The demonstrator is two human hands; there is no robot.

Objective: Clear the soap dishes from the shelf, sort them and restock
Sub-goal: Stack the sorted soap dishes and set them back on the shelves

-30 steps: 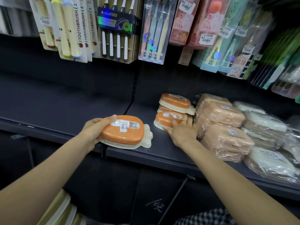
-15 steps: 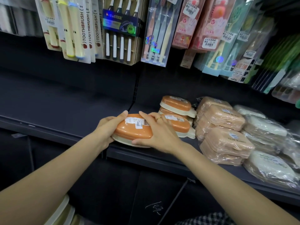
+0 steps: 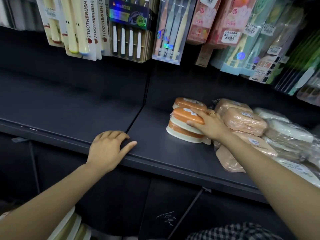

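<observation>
Soap dishes: orange lids on cream bases, stacked on dark shelf (image 3: 164, 153), right bay, just right of the vertical divider (image 3: 136, 116)
Top orange dish (image 3: 186, 116): sits on lower orange dish (image 3: 183, 131); white sticker on lid, partly under fingers
Lower orange dish: flat on shelf, cream base rim facing front
Rear orange dish (image 3: 187, 102): behind front stack, touching or nearly so, cannot tell; looks raised, what is under it is hidden
Right hand (image 3: 210, 124): clamped on top orange dish, fingers over lid, thumb on its front edge; ring on one finger
Left hand (image 3: 108, 147): holds nothing, fingers spread and relaxed, palm down on shelf front edge, at the divider; well apart from dishes
Pink dishes (image 3: 242, 121): clear-wrapped, piled several high just right of orange stack, touching right wrist area; one pack (image 3: 228, 160) tilted near shelf front
White dishes (image 3: 290, 130): clear-wrapped, piled at far right beside the pink ones
Left bay of shelf: only left hand's fingers on it
Toothbrush packs (image 3: 83, 28): hanging above shelf, several rows; price stickers on pink ones (image 3: 230, 36)
Below shelf: dark panel with a white scribble (image 3: 167, 219); cream-edged items (image 3: 72, 226) at bottom left, blurred; checked fabric (image 3: 233, 232) at bottom right
</observation>
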